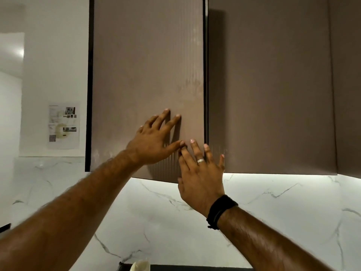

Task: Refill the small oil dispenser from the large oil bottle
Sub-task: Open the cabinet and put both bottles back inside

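Only the head view to go on, and it's aimed up at the wall cabinets. As for progress, I'd say the refill is either not started or already wrapped up — no pouring is happening, and neither the big oil bottle nor the small dispenser is clearly in sight. There's a pale object (pixel 140 266) at the bottom edge, but it's too cut off to call.

Left hand (pixel 154 141) lies flat on the ribbed cabinet door (pixel 146 65), fingers straight and spread, gripping nothing. Right hand (pixel 201 173) is just beside it near the door's lower right corner, fingers extended too, ring showing — also empty. The door looks slightly ajar. Marble backsplash (pixel 273 202) sits below.
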